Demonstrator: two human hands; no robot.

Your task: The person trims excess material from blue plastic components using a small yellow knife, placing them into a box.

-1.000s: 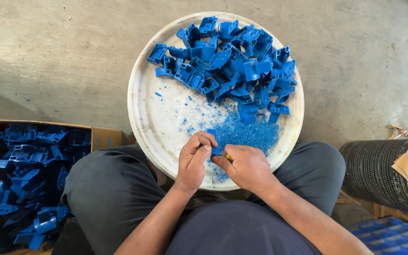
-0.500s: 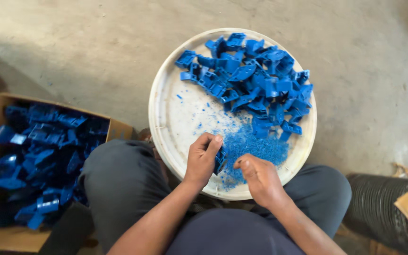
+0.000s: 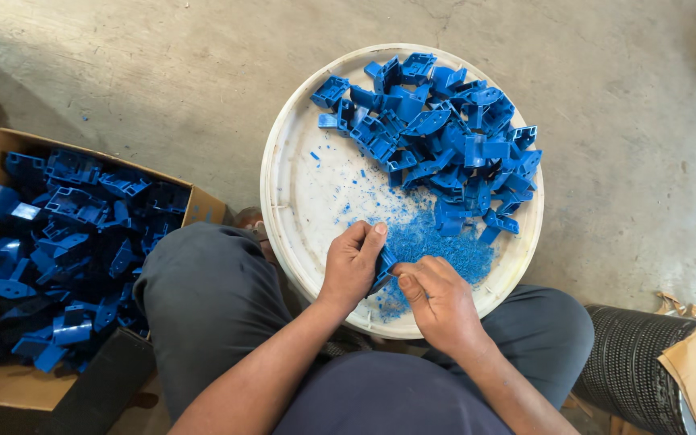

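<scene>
Right now your left hand [image 3: 354, 270] is curled around a small blue plastic part [image 3: 383, 266], thumb and fingers closed on it, and it sits just over the near rim of the round white tray [image 3: 292, 177]. Your right hand [image 3: 438, 300] is closed too, thumb pressed up against the same part; whether it grips a blade or scraper I cannot tell, since nothing of a tool shows between the fingers.

Watch the closeness of the two hands. If you are trimming toward your left fingers, a slip off the hard plastic would likely run straight into them.

The tray rests across your knees and overhangs on the near side. The heap of blue parts [image 3: 445, 137] lies on the far half, so a shift of a leg could tip it and send the pieces onto the concrete floor [image 3: 122, 72].

The blue shavings [image 3: 437, 250] gather right under your hands; they may scatter, or cling to the piece before it joins the cardboard box [image 3: 2, 387] of parts at your left.
</scene>
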